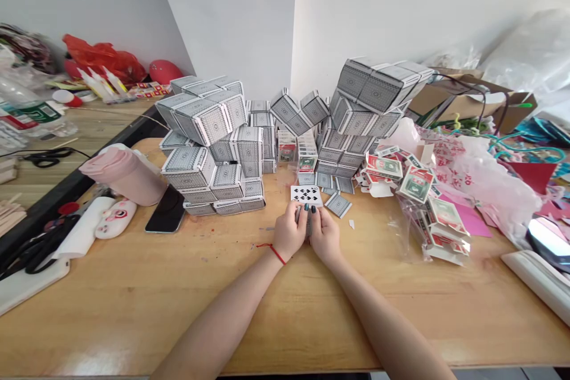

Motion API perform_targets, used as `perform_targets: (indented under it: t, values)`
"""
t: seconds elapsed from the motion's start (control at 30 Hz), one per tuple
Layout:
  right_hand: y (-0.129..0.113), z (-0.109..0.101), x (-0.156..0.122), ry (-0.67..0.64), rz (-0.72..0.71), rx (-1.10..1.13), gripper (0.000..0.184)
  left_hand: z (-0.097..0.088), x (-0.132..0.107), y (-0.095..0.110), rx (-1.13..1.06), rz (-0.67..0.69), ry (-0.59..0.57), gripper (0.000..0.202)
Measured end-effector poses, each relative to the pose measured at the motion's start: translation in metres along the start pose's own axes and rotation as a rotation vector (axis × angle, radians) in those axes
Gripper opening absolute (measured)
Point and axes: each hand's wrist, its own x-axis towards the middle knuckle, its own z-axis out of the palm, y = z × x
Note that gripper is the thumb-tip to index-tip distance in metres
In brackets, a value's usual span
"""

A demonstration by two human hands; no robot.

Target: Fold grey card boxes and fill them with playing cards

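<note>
Close together over the middle of the table are my left hand (289,230) and my right hand (325,234), thumbs side by side. Both are closed on a playing card (308,222), whose patterned grey back shows between the thumbs; most of it is hidden by my fingers. Just beyond the fingertips a face-up spade card (305,195) lies on the table. To its right rests a face-down card (338,205). Behind stand stacks of blocks folded from cards, a left stack (214,148) and a right stack (360,113).
Empty card boxes (416,184) and clear wrapping lie to the right, before a crumpled plastic bag (476,172). On the left are a black phone (165,211), a rolled pink cloth (124,172), a white mouse (116,218) and black scissors (48,243).
</note>
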Motion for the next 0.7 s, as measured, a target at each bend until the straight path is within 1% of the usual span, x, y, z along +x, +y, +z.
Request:
perform_targets:
  t: [0.07, 0.17, 0.27, 0.37, 0.43, 0.5, 0.7]
  values:
    - [-0.0004, 0.0001, -0.0005, 0.0, -0.026, -0.07, 0.033, 0.0004, 0.0016, -0.0007, -0.022, -0.043, -0.01, 0.022]
    - [0.0001, 0.0012, -0.0018, -0.012, -0.048, -0.141, 0.032, 0.0005, 0.0027, -0.0012, 0.026, -0.037, -0.018, 0.026]
    - [0.0005, 0.0024, -0.0024, -0.006, -0.05, -0.144, 0.031, 0.0001, 0.0013, -0.0003, 0.146, 0.033, 0.028, 0.028]
    - [0.0001, 0.0027, -0.0015, 0.003, -0.056, -0.114, 0.033, 0.0, -0.0003, 0.0011, 0.265, 0.138, 0.078, 0.029]
    - [-0.0002, 0.0024, -0.0006, 0.013, -0.062, -0.108, 0.034, 0.0005, -0.0005, 0.0012, 0.319, 0.205, 0.094, 0.03]
    - [-0.0001, 0.0019, -0.0003, 0.022, -0.066, -0.116, 0.035, 0.0014, -0.0002, 0.0003, 0.348, 0.242, 0.102, 0.031]
    - [0.001, 0.0015, 0.0005, 0.036, -0.051, -0.174, 0.037, 0.0039, -0.0006, -0.0038, 0.335, 0.211, 0.108, 0.03]
